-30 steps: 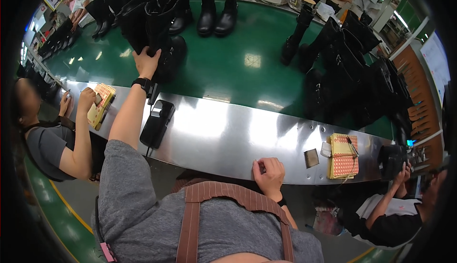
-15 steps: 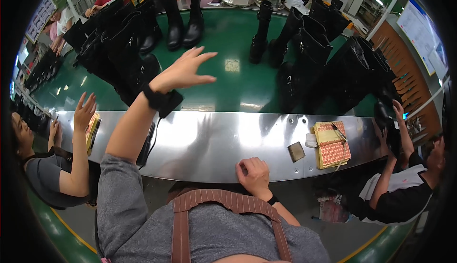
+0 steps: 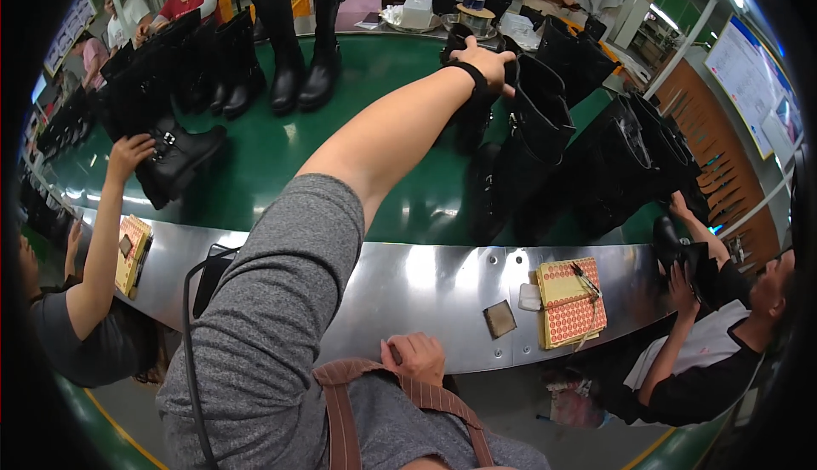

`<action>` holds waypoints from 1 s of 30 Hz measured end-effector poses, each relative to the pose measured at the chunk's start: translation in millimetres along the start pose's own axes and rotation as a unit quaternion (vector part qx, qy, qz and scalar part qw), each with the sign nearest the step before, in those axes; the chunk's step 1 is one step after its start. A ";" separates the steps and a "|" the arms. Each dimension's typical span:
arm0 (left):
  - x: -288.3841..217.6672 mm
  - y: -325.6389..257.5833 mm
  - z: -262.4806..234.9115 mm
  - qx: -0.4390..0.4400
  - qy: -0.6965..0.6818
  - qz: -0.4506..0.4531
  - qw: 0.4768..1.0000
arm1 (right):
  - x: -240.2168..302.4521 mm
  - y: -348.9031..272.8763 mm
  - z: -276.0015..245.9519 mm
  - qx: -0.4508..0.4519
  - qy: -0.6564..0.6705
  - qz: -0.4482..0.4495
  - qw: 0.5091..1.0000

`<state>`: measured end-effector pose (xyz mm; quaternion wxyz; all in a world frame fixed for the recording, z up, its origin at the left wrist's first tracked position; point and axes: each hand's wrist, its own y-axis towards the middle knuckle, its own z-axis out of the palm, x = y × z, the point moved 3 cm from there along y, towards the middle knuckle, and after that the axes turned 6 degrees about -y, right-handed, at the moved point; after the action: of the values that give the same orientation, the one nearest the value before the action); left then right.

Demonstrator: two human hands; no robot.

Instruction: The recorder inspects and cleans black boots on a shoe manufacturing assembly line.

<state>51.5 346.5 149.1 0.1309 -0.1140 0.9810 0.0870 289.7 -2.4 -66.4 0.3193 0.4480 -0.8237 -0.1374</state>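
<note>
My left hand reaches across the bench to the tall black boots on its far side. Its fingers curl over the upper shaft of a black boot; the hand and forearm partly cover that boot. Beside it on the right stands a wide-topped black boot with buckles. Close to my body, my right hand rests loosely closed at the front edge of the metal strip. A dark spot shows between its fingers, and I cannot make out whether it is an object.
More black boots stand on the green surface. A sticker pad with tweezers lies beside a small brown square. At the left, a co-worker's hand holds a buckled boot. Another co-worker handles a boot at the right.
My left hand has moved right and farther away, from open air to the boot. The left co-worker's hand has taken hold of a boot. My view has shifted; my right hand stays curled.
</note>
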 end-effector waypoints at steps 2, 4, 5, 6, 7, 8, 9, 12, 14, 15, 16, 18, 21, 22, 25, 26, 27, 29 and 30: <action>5.3 -2.6 5.0 -0.118 -0.029 -0.014 0.992 | -0.5 -3.6 4.4 -0.024 -0.004 -0.007 1.000; 17.0 -14.1 10.8 -0.237 -0.034 0.004 0.971 | -0.7 -3.0 3.9 -0.016 0.007 0.000 1.000; 22.7 -23.5 8.2 -0.262 -0.035 0.026 0.964 | -0.7 -0.7 2.4 -0.020 0.008 0.013 1.000; 28.5 -36.4 7.8 -0.290 -0.065 0.037 0.954 | 0.8 1.2 1.1 -0.017 0.016 0.022 0.999; 38.0 -46.5 6.3 -0.289 -0.060 0.029 0.955 | 1.9 2.3 0.4 -0.012 0.024 0.018 0.999; 47.7 -57.7 4.8 -0.288 -0.075 0.041 0.954 | 2.3 2.2 0.0 -0.015 0.017 0.020 1.000; 56.4 -69.2 3.2 -0.287 -0.091 0.053 0.952 | 3.2 2.3 -1.1 -0.019 0.008 0.023 1.000; 73.5 -115.9 -15.1 -0.342 -0.121 0.082 0.928 | 4.3 0.0 -2.4 -0.001 0.016 0.017 1.000; 51.4 -151.2 -34.5 -0.387 -0.140 0.169 0.896 | 5.4 -1.4 -10.0 0.002 0.064 0.034 0.997; 44.0 -186.0 -53.2 -0.385 -0.120 0.185 0.896 | 1.2 -1.1 -10.1 0.023 0.194 0.120 0.973; 23.6 -217.4 -68.2 -0.366 -0.125 0.199 0.900 | -4.7 -0.2 -15.6 0.016 0.249 0.149 0.957; -5.9 -273.4 -84.6 -0.334 -0.105 0.231 0.908 | -4.8 19.4 -42.4 -0.049 0.163 0.066 0.983; -26.8 -349.2 -75.3 -0.277 -0.100 0.255 0.921 | 17.3 58.3 -61.1 -0.091 0.219 0.019 0.971; -29.2 -374.8 -73.3 -0.263 -0.123 0.247 0.925 | 32.5 67.4 -65.6 -0.067 0.222 0.026 0.972; -22.9 -425.9 -77.0 -0.280 -0.102 0.262 0.918 | 29.6 64.6 -22.0 0.030 0.125 0.013 0.992; -13.6 -436.7 -77.7 -0.299 -0.137 0.222 0.918 | 21.3 62.2 -7.6 -0.010 0.134 -0.007 0.991; -4.7 -442.1 -80.0 -0.319 -0.148 0.194 0.916 | 14.9 60.8 0.1 -0.052 0.134 -0.025 0.989; 14.1 -450.8 -82.8 -0.331 -0.123 0.216 0.910 | 36.4 74.2 -23.7 -0.057 0.151 0.009 0.987; 27.9 -451.9 -77.0 -0.370 -0.106 0.280 0.879 | 32.3 70.5 -22.8 -0.057 0.189 0.053 0.979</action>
<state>118.4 -107.9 151.0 0.1528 0.1356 0.8484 0.4884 245.9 11.8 0.0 0.5008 0.4025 -0.7621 -0.0799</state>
